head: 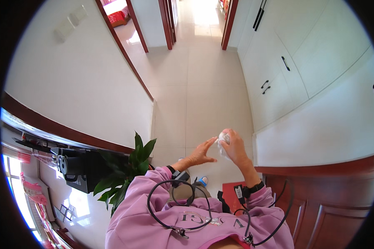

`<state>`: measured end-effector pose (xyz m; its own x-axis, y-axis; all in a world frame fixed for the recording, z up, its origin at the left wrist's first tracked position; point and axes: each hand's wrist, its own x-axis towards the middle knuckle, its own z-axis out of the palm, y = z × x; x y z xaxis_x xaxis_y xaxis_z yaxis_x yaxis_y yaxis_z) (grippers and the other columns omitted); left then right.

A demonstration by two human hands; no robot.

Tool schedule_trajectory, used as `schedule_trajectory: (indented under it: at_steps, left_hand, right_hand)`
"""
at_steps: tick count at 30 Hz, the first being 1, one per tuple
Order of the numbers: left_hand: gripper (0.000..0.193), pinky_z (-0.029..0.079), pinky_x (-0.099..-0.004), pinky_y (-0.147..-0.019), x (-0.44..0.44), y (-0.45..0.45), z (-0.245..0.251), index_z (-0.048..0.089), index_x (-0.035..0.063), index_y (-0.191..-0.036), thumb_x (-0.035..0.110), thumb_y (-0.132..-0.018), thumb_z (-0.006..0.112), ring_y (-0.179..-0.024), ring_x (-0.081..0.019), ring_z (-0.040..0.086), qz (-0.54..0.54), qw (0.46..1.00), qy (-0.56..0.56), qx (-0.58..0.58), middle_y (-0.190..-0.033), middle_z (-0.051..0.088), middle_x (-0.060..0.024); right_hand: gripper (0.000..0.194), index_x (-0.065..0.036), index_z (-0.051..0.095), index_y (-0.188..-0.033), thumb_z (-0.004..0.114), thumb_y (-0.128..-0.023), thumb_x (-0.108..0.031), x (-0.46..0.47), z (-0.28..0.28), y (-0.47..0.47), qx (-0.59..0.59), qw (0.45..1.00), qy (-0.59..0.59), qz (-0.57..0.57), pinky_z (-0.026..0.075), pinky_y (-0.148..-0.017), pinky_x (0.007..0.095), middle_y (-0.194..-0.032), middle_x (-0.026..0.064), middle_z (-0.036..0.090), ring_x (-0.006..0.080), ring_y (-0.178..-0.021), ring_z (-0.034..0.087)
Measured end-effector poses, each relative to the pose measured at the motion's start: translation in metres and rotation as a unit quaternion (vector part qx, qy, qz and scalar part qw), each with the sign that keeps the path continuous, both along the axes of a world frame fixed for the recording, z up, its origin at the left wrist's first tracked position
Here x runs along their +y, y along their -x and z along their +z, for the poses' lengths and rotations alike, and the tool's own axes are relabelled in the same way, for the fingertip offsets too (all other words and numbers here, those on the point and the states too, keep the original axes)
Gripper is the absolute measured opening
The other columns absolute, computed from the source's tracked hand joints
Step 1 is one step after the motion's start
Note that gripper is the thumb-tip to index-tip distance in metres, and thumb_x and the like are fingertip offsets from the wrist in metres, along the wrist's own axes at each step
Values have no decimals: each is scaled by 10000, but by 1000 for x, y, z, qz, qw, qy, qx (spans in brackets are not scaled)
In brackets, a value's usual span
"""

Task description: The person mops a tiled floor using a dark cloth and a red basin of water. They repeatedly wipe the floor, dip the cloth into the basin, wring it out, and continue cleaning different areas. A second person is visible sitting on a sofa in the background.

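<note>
A crumpled white tissue or thin cloth (222, 140) is gripped in my right hand (236, 147), held out in front of my body above the tiled floor. Just to its left, my left hand (201, 153) has thumb and fingers spread apart. Its fingertips come close to the white bundle; whether they touch it, I cannot tell. Black straps with small devices circle both wrists, and black cables loop from them across my pink sweatshirt (193, 219). Under my hands, a foot in a blue slipper (203, 180) shows on the floor.
A green leafy plant (137, 162) stands at my left beside a dark cabinet. White cupboards (277, 77) with black handles line the right side, above a brown wooden door (327, 211). The tiled hallway floor (216, 93) runs ahead to open doorways. A white wall (81, 71) bounds the left.
</note>
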<state>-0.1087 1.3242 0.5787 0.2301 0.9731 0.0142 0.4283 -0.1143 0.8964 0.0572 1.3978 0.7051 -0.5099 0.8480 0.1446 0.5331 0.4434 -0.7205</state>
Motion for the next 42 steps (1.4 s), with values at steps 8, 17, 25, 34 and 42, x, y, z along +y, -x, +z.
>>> schedule_trajectory:
  at_steps: [8, 17, 25, 34, 42]
  left_hand:
    - [425, 421, -416, -930, 3, -2, -12, 602, 100, -1101, 190, -711, 743, -1087, -314, 541, 112, 991, -51, -52, -1149, 589, -125]
    - [203, 508, -293, -812, -2, 37, -8, 649, 70, -1079, 114, -902, 558, -942, -157, 618, 336, 837, 203, -382, -1042, 652, -44]
    - [311, 503, -346, -905, 4, 27, 53, 527, 58, -1247, 87, -938, 503, -1063, -200, 590, 229, 822, 161, -496, -1178, 603, -72]
    - [380, 416, -397, -1015, 2, -41, 53, 455, 44, -1305, 173, -950, 497, -1179, -229, 510, 10, 751, 281, -597, -1285, 526, -100]
    - [457, 425, -328, -973, 11, -37, 66, 439, -10, -1324, 86, -894, 562, -1158, -219, 531, -132, 914, 346, -163, -1250, 546, -109]
  right_hand:
    - [117, -39, 599, -924, 623, -815, -74, -24, 81, 15, 90, 983, 92, 131, 480, -670, 340, -855, 118, 607, 291, -755, 599]
    - [173, -33, 615, -975, 615, -802, -26, -10, 65, -38, 51, 962, 195, 186, 478, -708, 282, -879, 102, 611, 203, -739, 590]
    - [387, -54, 532, -1243, 598, -886, -187, -2, -19, -72, 141, 959, 247, -2, 483, -822, 322, -1103, 124, 613, 194, -994, 590]
    - [706, -86, 298, -1413, 631, -879, -405, -67, -57, -73, 477, 658, 582, 29, 461, -944, 440, -1339, 99, 453, 233, -1166, 511]
    - [544, -13, 489, -1270, 669, -857, -318, -125, -72, -119, 487, 705, 505, -102, 551, -788, 359, -1145, 84, 583, 206, -1018, 594]
